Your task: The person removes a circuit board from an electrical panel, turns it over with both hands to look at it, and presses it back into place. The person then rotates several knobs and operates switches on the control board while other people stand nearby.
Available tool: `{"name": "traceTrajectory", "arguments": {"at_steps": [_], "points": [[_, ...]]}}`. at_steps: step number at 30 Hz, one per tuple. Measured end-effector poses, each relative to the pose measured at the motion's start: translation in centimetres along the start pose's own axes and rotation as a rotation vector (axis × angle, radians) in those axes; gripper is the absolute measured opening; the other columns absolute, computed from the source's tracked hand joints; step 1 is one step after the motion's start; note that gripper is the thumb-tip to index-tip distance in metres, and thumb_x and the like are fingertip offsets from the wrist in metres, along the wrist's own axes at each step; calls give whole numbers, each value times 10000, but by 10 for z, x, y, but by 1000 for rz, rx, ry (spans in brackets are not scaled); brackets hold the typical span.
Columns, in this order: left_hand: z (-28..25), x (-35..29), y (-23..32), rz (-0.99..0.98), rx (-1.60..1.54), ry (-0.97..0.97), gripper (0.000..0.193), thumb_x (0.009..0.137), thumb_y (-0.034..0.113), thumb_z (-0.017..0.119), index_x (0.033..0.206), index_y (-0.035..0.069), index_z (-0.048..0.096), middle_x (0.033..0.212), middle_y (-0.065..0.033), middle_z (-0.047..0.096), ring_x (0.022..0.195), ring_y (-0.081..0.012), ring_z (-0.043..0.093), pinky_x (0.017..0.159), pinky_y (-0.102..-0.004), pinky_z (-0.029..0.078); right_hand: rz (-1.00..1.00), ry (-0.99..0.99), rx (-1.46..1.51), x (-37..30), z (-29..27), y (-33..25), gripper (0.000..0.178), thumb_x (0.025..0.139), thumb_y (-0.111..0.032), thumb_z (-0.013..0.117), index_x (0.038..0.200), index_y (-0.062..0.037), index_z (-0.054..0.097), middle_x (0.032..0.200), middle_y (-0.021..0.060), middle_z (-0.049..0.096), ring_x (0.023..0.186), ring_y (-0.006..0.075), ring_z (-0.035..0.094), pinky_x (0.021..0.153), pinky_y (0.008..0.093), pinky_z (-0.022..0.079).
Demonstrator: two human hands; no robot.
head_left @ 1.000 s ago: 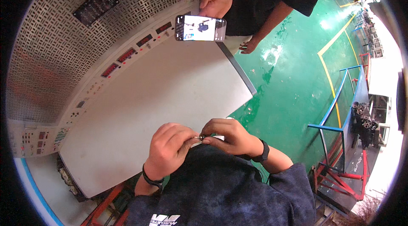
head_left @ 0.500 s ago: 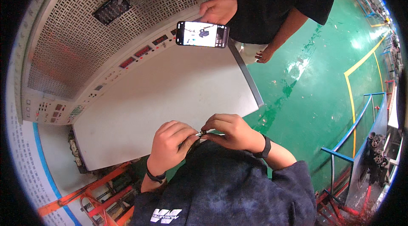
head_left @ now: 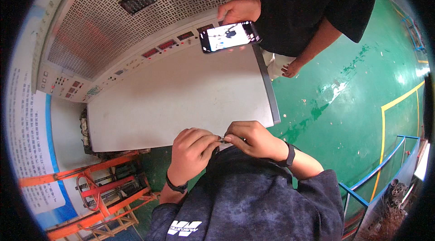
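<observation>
Own hands (head_left: 192, 151): two. Co-worker's hands (head_left: 242, 10): two. Wristbands (head_left: 288, 155): three. Phone (head_left: 229, 37): one. White tabletop (head_left: 172, 105): one. Held bits (head_left: 222, 140): too small to count.

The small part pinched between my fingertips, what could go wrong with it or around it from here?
The small part could slip, as your left hand and right hand seem to hold it only in a pinch. If dropped, it might miss the table, since it shows on your side of it, and end up on the green floor. The phone might fall too: another person's hand holds it alone, seemingly out over the table.
</observation>
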State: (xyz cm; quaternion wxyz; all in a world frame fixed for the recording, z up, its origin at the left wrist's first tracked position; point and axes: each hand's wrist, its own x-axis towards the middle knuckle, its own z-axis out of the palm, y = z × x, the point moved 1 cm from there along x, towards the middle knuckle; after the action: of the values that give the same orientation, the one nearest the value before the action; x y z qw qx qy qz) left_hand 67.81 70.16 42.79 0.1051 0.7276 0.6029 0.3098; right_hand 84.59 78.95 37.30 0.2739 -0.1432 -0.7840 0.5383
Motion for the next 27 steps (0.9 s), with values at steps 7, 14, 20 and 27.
{"name": "traceTrajectory", "arguments": {"at_steps": [7, 14, 20, 27], "points": [[8, 9, 10, -42, 49, 38, 138, 664, 82, 732, 772, 63, 648, 758, -30, 632, 691, -221, 597, 628, -339, 453, 66, 52, 111, -2, -9, 2, 112, 858, -94, 625, 893, 11, 604, 827, 118, 612, 761, 261, 615, 667, 332, 486], [10, 14, -1, -67, 108, -45, 167, 688, 165, 741, 782, 59, 653, 759, -46, 630, 677, -240, 596, 620, -345, 463, 14, 85, 211, 2, -14, 9, 164, 838, -105, 656, 943, 14, 613, 855, 137, 619, 763, 236, 642, 681, 322, 505], [4, 7, -5, -120, 67, 3, 115, 723, 124, 707, 793, 52, 650, 768, -49, 631, 681, -242, 598, 609, -352, 464, 132, 112, 355, 13, 0, 19, 160, 806, -29, 671, 946, 27, 618, 895, 107, 641, 831, 189, 652, 742, 292, 534], [-15, -7, -30, -135, 130, 47, 96, 724, 80, 690, 811, 54, 659, 774, -49, 632, 692, -236, 600, 607, -351, 465, 286, -34, 515, 39, 29, 28, 142, 855, -91, 651, 923, 33, 640, 845, 82, 662, 760, 142, 641, 696, 273, 525]]}}
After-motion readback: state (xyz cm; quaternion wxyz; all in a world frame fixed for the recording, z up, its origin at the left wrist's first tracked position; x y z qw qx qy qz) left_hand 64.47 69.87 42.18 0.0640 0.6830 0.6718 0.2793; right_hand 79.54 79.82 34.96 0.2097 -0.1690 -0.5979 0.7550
